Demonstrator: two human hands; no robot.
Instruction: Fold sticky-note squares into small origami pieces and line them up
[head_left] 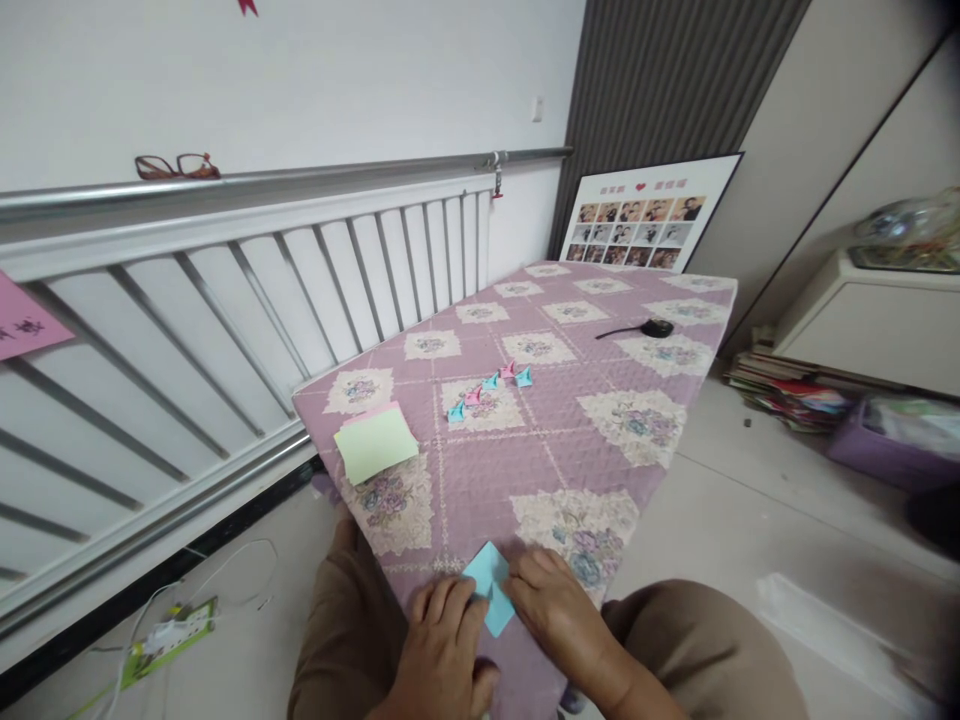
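Observation:
A light blue square of folded paper (490,580) lies turned like a diamond near the front of the table, with crease lines showing. My left hand (444,640) rests on its left side, fingertips at the paper's edge. From the right, my right hand (551,605) has its curled fingers pressed on the right corner. Farther back, a slanting row holds several small folded paper pieces, blue (457,411) and pink (472,397). A stack of pale green and pink paper sheets (377,445) lies at the table's left edge.
The table wears a purple floral cloth (480,470). A black object with a cord (657,328) lies toward the back right. White railings (360,270) run along the left, with glasses (178,167) on the rail. A power strip (169,637) is on the floor at left.

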